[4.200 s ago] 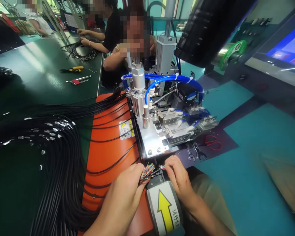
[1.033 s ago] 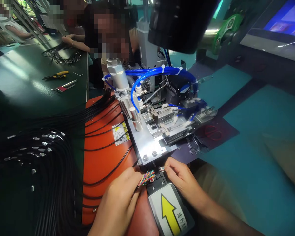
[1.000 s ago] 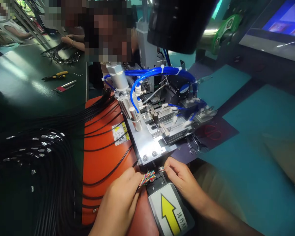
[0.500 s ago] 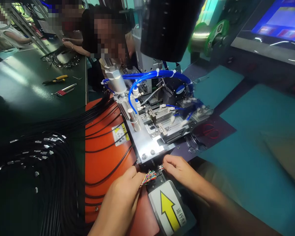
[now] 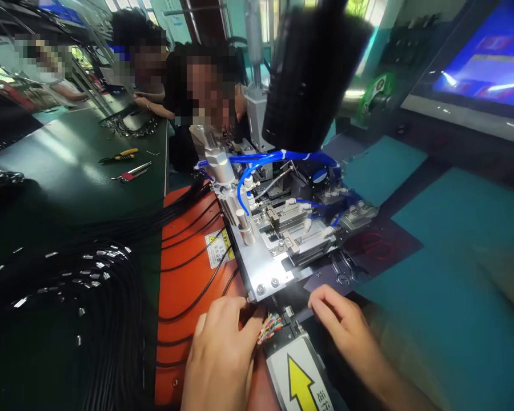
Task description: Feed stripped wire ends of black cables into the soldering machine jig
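My left hand [image 5: 223, 342] is closed around a multicoloured wire bundle [image 5: 270, 327], whose loose strands fan out past my thumb. The cable behind them is hidden by the hand. Just right of the strands, a small metal connector-like piece [image 5: 288, 313] sits in the dark holder [image 5: 285, 334] at the end of the machine's feed track. My right hand [image 5: 340, 314] hovers to the right of that holder, apart from it. Its fingers are curved and loosely parted, with nothing visible in them. Beyond both hands stands the machine's metal plate [image 5: 263, 268].
An orange machine cover [image 5: 188, 297] carries several black cables. A large heap of black cables [image 5: 111, 319] with shiny tips lies left. Pliers [image 5: 122, 155] rest on the green table. Wrenches [image 5: 346, 271] lie right of the machine. A black cylinder [image 5: 312, 85] hangs above. Co-workers sit beyond.
My right hand has moved right, away from the wire ends and the holder. My left hand stays at the bundle, its thumb and fingers shifted. The camera view has tilted up.
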`<state>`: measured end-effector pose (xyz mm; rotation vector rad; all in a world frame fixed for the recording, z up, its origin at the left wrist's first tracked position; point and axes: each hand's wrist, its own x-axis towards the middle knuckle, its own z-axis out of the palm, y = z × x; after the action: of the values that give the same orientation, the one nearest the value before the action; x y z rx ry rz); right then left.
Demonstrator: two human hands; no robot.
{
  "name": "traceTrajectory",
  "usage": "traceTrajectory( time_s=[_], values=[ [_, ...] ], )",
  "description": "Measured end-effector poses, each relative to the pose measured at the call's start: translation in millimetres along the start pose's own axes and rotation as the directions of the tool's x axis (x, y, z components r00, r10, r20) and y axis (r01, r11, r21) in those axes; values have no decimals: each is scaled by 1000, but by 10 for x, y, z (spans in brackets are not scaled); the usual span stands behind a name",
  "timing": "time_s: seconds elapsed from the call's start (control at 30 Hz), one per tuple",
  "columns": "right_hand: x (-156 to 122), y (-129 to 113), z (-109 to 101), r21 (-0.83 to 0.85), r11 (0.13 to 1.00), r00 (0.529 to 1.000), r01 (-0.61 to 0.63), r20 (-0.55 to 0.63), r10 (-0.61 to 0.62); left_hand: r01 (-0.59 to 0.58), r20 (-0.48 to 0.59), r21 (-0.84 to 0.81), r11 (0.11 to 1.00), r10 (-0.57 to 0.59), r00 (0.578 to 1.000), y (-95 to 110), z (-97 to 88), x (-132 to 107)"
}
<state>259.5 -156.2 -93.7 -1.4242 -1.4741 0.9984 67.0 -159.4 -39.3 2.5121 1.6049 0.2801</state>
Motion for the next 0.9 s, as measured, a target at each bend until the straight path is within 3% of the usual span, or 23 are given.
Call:
traceTrajectory(
  time_s=[0.13,0.23,0.37,0.53,0.6,0.73,0.9],
  values=[
    [-100,-116,32,-15,946,942,323,105,-320,-58,58,-55,997,61,996,44,3,-22],
    [-116,-214,53,63,924,907,378,173,-383,-69,111,-191,979,91,990,80,-22,-26],
    [-101,-294,74,129,951,946,280,135,-296,-104,116,-310,945,146,982,129,-50,-15],
    [-105,-309,91,211,952,950,222,174,-260,-110,56,-442,890,149,987,182,-111,-12],
    [-119,-298,98,225,962,966,153,172,-193,-104,37,-497,861,141,989,184,-140,-26],
    [-146,-284,103,217,976,984,-20,179,-20,6,68,-522,853,34,997,138,-129,-71],
    [-145,-324,104,193,976,981,-101,183,65,121,139,-563,818,-51,989,81,-56,-69]
  ],
)
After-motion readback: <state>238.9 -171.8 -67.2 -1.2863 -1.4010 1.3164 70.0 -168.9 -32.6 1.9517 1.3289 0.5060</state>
